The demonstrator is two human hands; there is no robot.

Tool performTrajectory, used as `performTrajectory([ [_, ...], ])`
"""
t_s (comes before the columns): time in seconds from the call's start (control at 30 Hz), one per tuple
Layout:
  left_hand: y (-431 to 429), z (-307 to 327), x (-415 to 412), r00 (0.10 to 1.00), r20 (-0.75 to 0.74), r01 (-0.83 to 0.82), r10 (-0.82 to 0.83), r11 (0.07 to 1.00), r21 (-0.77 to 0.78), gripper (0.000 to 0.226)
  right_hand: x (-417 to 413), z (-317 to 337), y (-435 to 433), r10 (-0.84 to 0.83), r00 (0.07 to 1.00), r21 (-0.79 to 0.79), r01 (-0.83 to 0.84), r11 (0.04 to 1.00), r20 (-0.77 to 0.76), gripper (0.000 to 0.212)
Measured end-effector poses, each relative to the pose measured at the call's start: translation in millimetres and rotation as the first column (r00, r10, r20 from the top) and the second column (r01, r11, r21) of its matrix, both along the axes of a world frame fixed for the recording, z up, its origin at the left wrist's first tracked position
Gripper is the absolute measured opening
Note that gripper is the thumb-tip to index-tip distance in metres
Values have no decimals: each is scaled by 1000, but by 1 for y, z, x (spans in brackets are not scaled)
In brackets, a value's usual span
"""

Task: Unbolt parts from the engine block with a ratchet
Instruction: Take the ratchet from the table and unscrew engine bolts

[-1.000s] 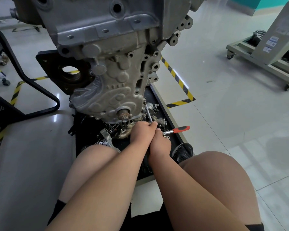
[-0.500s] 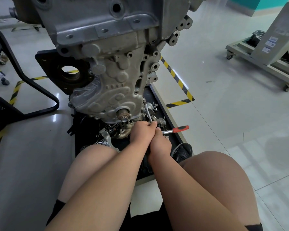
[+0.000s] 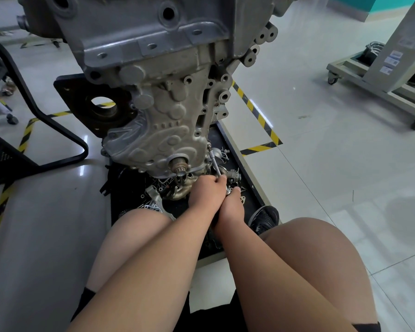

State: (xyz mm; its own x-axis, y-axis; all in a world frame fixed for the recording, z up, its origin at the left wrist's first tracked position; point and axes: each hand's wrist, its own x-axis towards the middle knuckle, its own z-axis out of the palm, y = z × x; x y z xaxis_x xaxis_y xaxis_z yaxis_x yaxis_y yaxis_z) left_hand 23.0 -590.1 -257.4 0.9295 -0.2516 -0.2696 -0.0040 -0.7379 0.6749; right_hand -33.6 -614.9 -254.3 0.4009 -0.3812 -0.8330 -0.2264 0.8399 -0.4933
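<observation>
The person's bare knees (image 3: 309, 250) fill the bottom of the view, and both forearms reach forward between them. The two hands sit close together, touching. The left hand (image 3: 206, 191) is the farther one, its fingers curled tight round the lower end of the ratchet (image 3: 215, 162). The right hand (image 3: 231, 206) lies just behind and beside it, also curled, with a bit of bright metal showing between its thumb and the left hand; the handle itself is hidden, so how it is held cannot be told. The ratchet's thin steel bar slants up and away from the left hand, and its far tip meets the lower right edge of the engine block (image 3: 153, 68). Under the hands lies a black tray (image 3: 116, 188) strewn with loose metal parts (image 3: 158, 202), and a black shoe (image 3: 264, 218) rests at the tray's near right corner. The engine block stands on the tray's far part, towering over it, a toothed shaft stub (image 3: 179, 167) poking out near its bottom. Yellow and black tape (image 3: 256, 111) marks the glossy floor beyond, a black chair frame (image 3: 58, 130) stands at the left, and a wheeled trolley (image 3: 369, 82) sits far right.
</observation>
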Motion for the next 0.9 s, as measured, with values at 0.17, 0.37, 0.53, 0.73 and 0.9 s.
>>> performTrajectory([
  [0.17, 1, 1, 0, 1000, 0, 4, -4, 1000, -19, 40, 1, -2, 1, 17, 1000, 14, -18, 1000, 12, 50],
  [0.37, 1, 3, 0, 1000, 8, 2, -2, 1000, -22, 35, 2, -4, 0, 46, 998, -72, -49, 996, -36, 44],
  [0.53, 1, 0, 0, 999, 35, -1, 1, 1000, -20, 34, 1, -4, -2, 43, 995, -216, -62, 974, -93, 40],
  [0.73, -3, -4, 3, 999, 44, -19, 20, 1000, -3, 34, -1, -4, -2, -12, 999, -322, -2, 947, -42, 34],
  [0.9, -3, -4, 4, 999, 33, 9, -9, 1000, -13, 34, -3, -6, 0, -43, 999, -356, 47, 933, 20, 32],
])
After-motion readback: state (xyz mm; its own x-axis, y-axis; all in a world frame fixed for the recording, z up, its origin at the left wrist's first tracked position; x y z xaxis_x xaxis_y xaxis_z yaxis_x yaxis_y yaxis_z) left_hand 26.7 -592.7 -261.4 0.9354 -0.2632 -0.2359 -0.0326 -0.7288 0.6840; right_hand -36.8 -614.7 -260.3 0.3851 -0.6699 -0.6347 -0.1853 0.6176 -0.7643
